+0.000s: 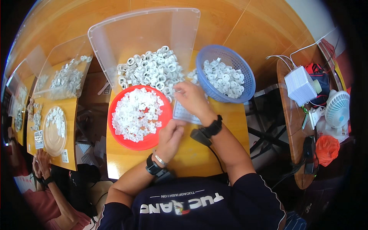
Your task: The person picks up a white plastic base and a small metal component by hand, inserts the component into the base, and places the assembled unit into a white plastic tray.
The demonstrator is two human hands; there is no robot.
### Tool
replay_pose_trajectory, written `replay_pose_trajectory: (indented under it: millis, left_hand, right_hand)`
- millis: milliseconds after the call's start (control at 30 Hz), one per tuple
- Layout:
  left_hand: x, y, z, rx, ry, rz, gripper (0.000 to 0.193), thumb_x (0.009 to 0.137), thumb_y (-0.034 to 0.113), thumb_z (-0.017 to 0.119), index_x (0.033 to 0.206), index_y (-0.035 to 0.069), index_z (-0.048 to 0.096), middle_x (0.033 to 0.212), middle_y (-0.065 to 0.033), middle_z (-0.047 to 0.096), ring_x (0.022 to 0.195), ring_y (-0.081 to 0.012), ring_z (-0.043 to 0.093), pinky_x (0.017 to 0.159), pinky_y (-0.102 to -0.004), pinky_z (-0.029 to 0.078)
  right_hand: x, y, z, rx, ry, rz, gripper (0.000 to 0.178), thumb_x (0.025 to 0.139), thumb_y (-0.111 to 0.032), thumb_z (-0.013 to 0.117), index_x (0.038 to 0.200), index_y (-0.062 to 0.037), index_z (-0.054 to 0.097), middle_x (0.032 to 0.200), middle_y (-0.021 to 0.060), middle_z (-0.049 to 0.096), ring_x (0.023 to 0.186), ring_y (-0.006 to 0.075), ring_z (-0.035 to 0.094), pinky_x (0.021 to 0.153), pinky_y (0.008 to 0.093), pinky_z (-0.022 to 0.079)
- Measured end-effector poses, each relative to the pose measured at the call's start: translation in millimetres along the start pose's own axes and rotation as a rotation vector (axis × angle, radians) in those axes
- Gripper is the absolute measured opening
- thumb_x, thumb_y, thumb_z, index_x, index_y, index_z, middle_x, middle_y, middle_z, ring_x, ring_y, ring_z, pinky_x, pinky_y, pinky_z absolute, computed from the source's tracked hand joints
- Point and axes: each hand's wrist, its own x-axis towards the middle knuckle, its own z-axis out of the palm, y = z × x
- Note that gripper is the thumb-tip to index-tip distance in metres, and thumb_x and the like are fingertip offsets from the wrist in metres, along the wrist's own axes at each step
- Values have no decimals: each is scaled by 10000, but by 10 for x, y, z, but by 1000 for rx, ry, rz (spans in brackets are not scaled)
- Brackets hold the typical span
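My left hand (171, 138) is closed, fingers curled and thumb on top, at the right edge of a red round tray (167, 126) heaped with small white plastic pieces (136, 111). Whatever it may hold is hidden. Just past it lies a pale tray with small compartments (183, 112), partly covered by my hands. Over that tray, my right hand (193, 99) has its fingers bent together, close to a pile of white ring-shaped plastic parts (153, 69). Anything in its fingertips is too small to make out.
A clear plastic bin (143, 21) stands behind the ring parts. At the back right is a blue basket (249, 90) of white parts. A black device with a cable (201, 137) lies by my right wrist. A co-worker's hands (42, 163) are at the left table; a fan (337, 109) stands right.
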Motion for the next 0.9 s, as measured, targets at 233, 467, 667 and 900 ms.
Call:
replay_pose_trajectory:
  millis: [233, 467, 667, 900]
  left_hand:
    - [19, 0, -5, 20, 24, 7, 114, 905, 58, 528, 991, 13, 587, 705, -34, 572, 651, -86, 525, 599, -246, 437]
    - [48, -93, -31, -72, 46, -11, 173, 925, 64, 493, 1085, 38, 555, 784, -3, 549, 673, -68, 488, 590, -215, 394]
    - [175, -17, -112, -349, 232, -35, 289, 958, 164, 456, 1230, 67, 457, 950, -41, 560, 747, -95, 517, 612, -218, 409]
    - [164, -60, -123, -634, -41, -211, 316, 991, 296, 415, 1122, 32, 528, 865, -29, 585, 722, -107, 543, 608, -245, 425]
  right_hand:
    - [296, 72, 294, -334, -64, -111, 140, 776, -143, 652, 896, -79, 685, 956, 126, 595, 997, 324, 567, 819, 440, 472]
    - [324, 32, 203, -205, 97, -123, 102, 767, -131, 660, 829, -51, 672, 888, 112, 620, 872, 295, 602, 746, 414, 486]
    - [-213, -380, -256, 321, -198, 120, 141, 793, -143, 668, 820, -6, 651, 743, 115, 653, 632, 196, 607, 601, 313, 474]
    - [-629, -439, -270, 361, -240, 186, 140, 830, -101, 654, 799, 32, 623, 711, 73, 653, 639, 103, 613, 603, 281, 482]
